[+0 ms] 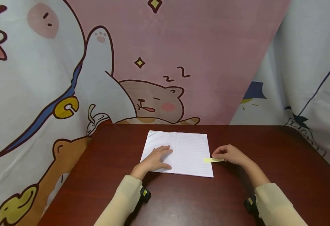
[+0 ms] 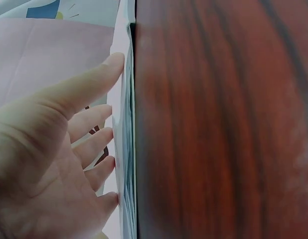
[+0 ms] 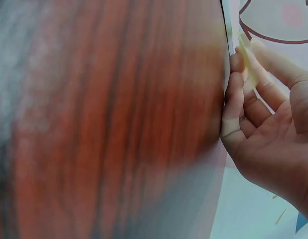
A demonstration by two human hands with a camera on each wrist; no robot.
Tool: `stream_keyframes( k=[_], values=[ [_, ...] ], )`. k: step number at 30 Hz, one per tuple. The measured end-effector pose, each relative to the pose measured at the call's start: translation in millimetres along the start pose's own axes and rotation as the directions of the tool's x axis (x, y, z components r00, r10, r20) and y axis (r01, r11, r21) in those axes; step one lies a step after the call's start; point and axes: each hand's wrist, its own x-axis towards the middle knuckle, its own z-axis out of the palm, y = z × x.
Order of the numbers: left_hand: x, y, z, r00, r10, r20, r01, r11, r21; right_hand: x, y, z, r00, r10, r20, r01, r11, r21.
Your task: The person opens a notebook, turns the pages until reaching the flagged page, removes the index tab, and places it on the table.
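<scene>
An open notebook (image 1: 191,150) with lined white pages lies on the table. My left hand (image 1: 154,158) rests on its left page, fingers spread and fairly straight; in the left wrist view its fingertips meet the page beside the notebook's layered edge (image 2: 128,149). At the right page's outer edge, my right hand (image 1: 232,155) pinches a narrow pale yellow sticky note (image 1: 208,160) between thumb and fingers. The strip's left end overlaps the right page, while its other end reaches under the fingers. In the right wrist view the sticky note (image 3: 248,62) looks thin and bent, partly hidden by fingers.
The dark reddish-brown wooden table (image 1: 181,201) extends around the notebook on all sides. Behind it hangs a cloth (image 1: 210,62) printed with cartoon animals. A small black device (image 1: 145,194) is strapped at the left wrist and another (image 1: 250,205) at the right.
</scene>
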Motion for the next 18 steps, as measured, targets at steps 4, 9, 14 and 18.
stream_keyframes(
  k=[4,9,14,18],
  values=[
    [1.0,-0.7,1.6,1.000,-0.017,-0.006,0.017,1.000,0.001,-1.3,3,-3,0.999,-0.037,0.035,0.036,0.998,0.043],
    [1.2,-0.4,4.2,1.000,-0.020,-0.012,0.020,1.000,-0.005,-3.1,3,-6,0.999,-0.023,0.035,0.021,0.998,0.067],
    [0.8,2.3,5.4,1.000,-0.018,-0.002,0.018,1.000,-0.007,-7.8,7,-9,0.999,-0.007,0.051,0.002,0.996,0.093],
    [-0.1,3.1,5.5,1.000,-0.013,0.013,0.013,1.000,0.002,-12.3,14,-15,0.999,0.002,0.050,-0.007,0.995,0.101]
  ],
)
